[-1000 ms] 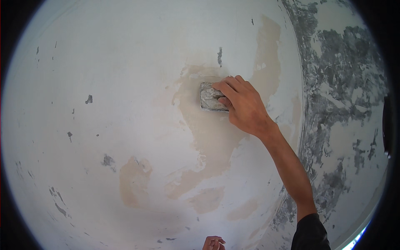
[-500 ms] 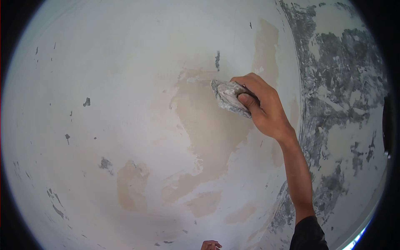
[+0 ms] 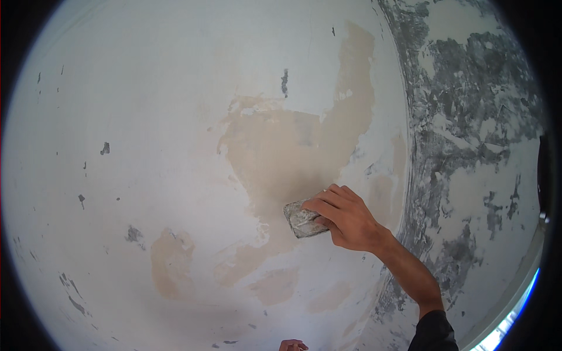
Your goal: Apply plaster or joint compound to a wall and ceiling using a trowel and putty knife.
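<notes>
My right hand (image 3: 344, 216) grips a grey, plaster-caked rectangular block (image 3: 300, 217), fingers curled over its right half. The block lies against the pale plastered wall (image 3: 146, 105), at the lower part of a large irregular beige patch (image 3: 272, 149). At the bottom edge my left hand (image 3: 293, 346) shows only curled fingers; whatever they may hold is out of sight.
Smaller beige patches (image 3: 172, 263) and grey flecks dot the lower and left wall. A rough, mottled grey and white surface (image 3: 456, 99) runs down the right side. A dark object (image 3: 543, 175) and a bright curved edge (image 3: 506, 316) show at the far right.
My right hand has moved well down the beige patch with the block, uncovering its upper part. The view has shifted slightly, so the wall marks appear further left.
</notes>
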The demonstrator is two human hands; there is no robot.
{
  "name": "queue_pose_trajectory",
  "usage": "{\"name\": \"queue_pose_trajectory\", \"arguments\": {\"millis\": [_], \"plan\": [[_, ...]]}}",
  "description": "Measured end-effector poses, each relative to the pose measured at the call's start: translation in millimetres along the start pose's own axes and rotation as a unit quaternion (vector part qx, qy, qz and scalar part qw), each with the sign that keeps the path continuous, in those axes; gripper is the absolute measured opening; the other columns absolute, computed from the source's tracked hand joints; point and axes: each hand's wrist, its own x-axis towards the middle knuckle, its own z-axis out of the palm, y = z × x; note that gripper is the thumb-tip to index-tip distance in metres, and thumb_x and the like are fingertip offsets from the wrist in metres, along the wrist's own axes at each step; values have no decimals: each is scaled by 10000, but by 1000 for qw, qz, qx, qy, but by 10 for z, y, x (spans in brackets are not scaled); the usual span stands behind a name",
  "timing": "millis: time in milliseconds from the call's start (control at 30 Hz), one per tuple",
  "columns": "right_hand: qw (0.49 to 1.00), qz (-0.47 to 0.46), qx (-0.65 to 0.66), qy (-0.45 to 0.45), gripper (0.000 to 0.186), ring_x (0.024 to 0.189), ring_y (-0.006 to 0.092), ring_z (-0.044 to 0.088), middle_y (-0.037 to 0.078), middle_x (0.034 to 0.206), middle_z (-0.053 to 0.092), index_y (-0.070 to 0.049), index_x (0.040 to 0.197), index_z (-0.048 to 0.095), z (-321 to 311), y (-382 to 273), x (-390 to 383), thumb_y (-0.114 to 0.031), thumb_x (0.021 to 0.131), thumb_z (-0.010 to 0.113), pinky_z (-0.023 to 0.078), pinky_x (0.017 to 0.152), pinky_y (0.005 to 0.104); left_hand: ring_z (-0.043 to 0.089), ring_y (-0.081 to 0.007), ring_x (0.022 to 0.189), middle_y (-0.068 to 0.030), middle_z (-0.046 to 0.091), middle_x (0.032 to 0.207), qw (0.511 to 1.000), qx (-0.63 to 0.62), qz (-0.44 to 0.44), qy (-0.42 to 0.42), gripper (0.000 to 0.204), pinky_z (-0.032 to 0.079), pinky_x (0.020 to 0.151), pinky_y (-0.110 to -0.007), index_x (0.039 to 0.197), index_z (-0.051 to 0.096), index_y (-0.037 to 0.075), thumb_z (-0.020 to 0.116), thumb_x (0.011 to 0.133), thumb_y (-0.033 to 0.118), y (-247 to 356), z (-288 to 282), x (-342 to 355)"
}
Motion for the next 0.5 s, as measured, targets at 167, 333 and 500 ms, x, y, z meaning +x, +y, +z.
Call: {"name": "queue_pose_trajectory", "arguments": {"millis": [167, 333, 500], "plan": [[970, 151, 93, 165, 286, 881, 312, 567, 140, 982, 605, -15, 1137, 616, -414, 267, 330, 23, 855, 641, 480, 784, 406, 508, -109, 587, -73, 607, 857, 999, -25, 10, -25, 262, 391, 538, -250, 1093, 572, 30, 549, 1025, 282, -89, 37, 49], [963, 111, -54, 240, 288, 885, 300, 569, 115, 984, 611, -14, 1115, 616, -350, 566, 671, 21, 834, 665, 472, 772, 403, 506, -104, 581, -68, 606, 841, 998, -54, 5, -39, 252, 387, 532, -243, 1095, 573, 24, 558, 1022, 265, -110, 157, 38], [982, 78, -35, 170, 347, 864, 290, 575, 101, 965, 619, -25, 1106, 631, 75, 154, 311, 72, 778, 686, 477, 744, 391, 502, -105, 573, -69, 605, 831, 999, -45, 15, -24, 254, 385, 521, -244, 1095, 573, 20, 554, 1024, 263, -130, 146, 27]]}}
